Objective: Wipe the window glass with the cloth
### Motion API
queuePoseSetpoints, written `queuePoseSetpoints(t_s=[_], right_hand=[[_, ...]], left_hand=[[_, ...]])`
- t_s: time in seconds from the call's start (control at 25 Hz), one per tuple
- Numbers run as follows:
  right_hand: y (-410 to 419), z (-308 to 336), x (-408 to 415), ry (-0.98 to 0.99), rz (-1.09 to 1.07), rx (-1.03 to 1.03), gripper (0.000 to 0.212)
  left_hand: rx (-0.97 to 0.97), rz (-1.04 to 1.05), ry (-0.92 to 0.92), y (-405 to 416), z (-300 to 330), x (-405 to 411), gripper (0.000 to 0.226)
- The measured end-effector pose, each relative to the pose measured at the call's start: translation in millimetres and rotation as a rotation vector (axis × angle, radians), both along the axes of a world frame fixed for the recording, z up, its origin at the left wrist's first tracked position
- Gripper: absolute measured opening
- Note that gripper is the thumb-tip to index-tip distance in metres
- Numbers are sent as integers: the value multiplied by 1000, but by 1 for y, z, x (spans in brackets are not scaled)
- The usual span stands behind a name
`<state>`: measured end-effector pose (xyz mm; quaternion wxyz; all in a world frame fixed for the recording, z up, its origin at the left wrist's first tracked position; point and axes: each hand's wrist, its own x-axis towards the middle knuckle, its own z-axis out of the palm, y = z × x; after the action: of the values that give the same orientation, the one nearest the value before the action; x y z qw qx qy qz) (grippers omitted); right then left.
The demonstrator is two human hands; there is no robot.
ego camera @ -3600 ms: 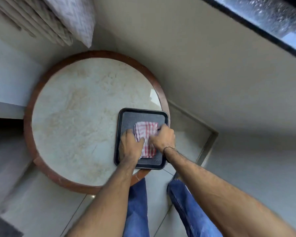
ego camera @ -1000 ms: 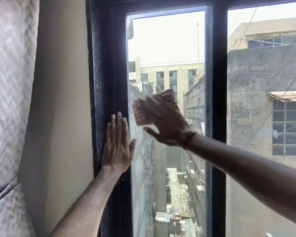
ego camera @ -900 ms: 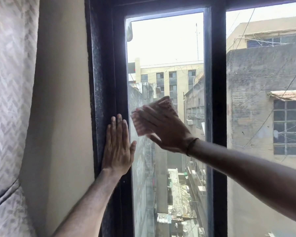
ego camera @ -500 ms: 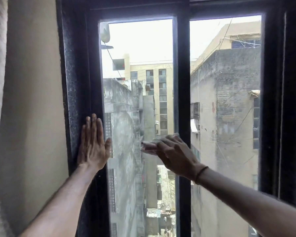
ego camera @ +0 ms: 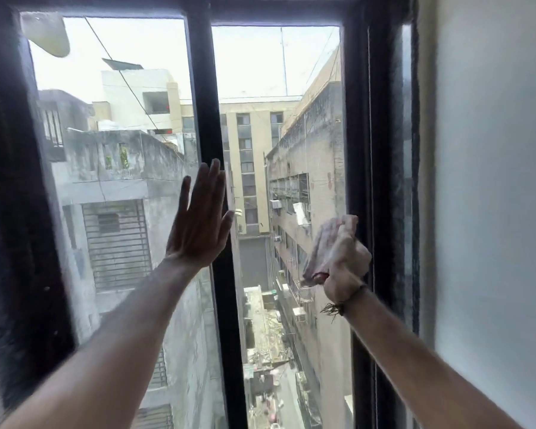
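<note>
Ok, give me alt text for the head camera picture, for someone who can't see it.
A person's right hand presses a bunched cloth against the right window pane near the dark frame. The left hand lies open and flat over the centre bar. Buildings and an alley show outside.

black window frame (ego camera: pixel 381 150), central mullion (ego camera: pixel 208 119) upright between two panes. pale wall (ego camera: pixel 492 181) right of the frame. outside: grey weathered building (ego camera: pixel 121 168) on left with a slatted shutter (ego camera: pixel 115 243); tall beige block (ego camera: pixel 251 144) far down the alley; concrete building (ego camera: pixel 310 181) on right. cable (ego camera: pixel 121 75) crosses the sky diagonally. narrow alley (ego camera: pixel 266 351) far below, cluttered.
</note>
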<state>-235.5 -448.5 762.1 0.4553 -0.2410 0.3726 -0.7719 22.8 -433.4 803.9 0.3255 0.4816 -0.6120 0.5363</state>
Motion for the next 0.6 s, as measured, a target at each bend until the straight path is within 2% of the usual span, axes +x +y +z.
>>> queuePoseSetpoints(t_s=[0.08, 0.12, 0.16, 0.24, 0.32, 0.4, 0.48, 0.52, 0.6], right_hand=[[-14, 5, -12, 122, -207, -125, 43], [-20, 0, -11, 265, -323, -214, 39], [-27, -11, -10, 454, -454, -313, 36], [-51, -42, -11, 970, -651, -443, 47], [-70, -70, -17, 1284, -641, -484, 70], [-81, -73, -11, 1336, -647, -396, 90], [-88, -58, 17, 1307, -654, -341, 97], [-88, -55, 31, 1362, -638, -412, 98], [-88, -75, 41, 1615, -613, -650, 97]], left_hand=[[-22, -43, 25, -19, 6, -16, 70], [-41, -57, 41, -26, 6, -18, 70], [-64, -66, 52, -32, 5, -18, 71], [-97, -66, 29, -42, 4, -14, 73], [-111, -67, 5, -45, 5, -11, 77], [-122, -84, 19, -47, 4, -11, 79], [-131, -98, 23, -49, 4, -13, 79], [-135, -101, 19, -49, 4, -12, 79], [-132, -97, 14, -47, 5, -11, 78]])
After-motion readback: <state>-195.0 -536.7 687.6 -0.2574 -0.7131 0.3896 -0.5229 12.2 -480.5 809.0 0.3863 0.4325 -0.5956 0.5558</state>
